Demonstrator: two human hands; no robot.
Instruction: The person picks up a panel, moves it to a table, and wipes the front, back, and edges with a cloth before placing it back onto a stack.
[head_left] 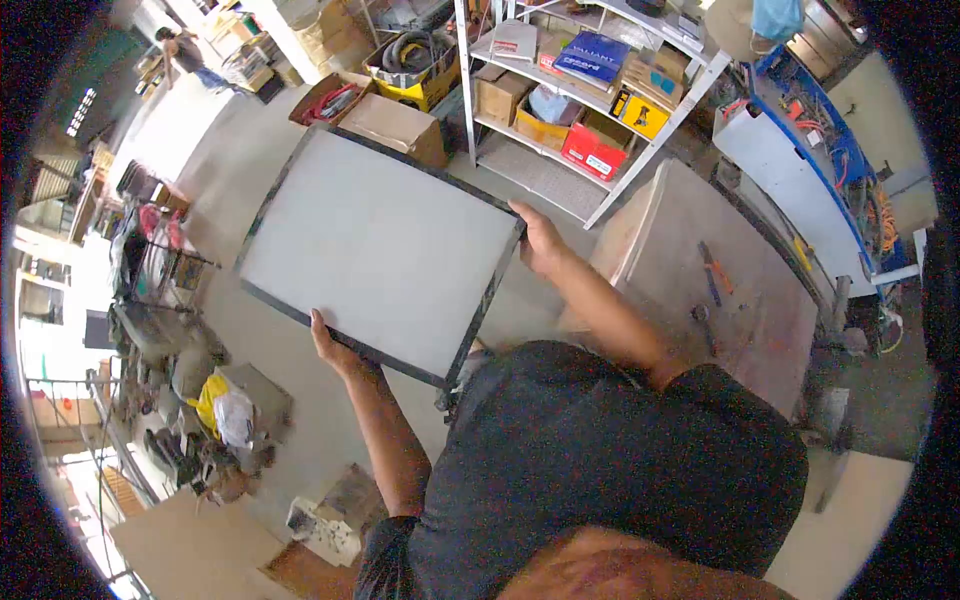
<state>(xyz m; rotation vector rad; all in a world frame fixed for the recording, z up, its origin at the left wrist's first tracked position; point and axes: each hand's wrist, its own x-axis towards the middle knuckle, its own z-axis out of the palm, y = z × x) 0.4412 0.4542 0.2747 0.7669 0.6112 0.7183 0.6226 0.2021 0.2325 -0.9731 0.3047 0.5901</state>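
Observation:
Held out in front of my body is a flat, square panel [385, 245], whitish and cloudy in the middle with a dark border all round. My left hand [337, 350] grips its near edge, with the thumb lying over the border. At the right corner my right hand [538, 240] has hold of the same panel, thumb on top. The fingers of both hands are hidden beneath the panel. It is tilted and off the floor, touching nothing else that I can make out.
A table [760, 300] with orange-handled pliers [716, 272] stands at my right. Ahead is a metal shelf [540, 150] with several boxes. A cardboard box [395, 128] sits behind the panel. Clutter lines the left side, and another person [183, 55] is far off.

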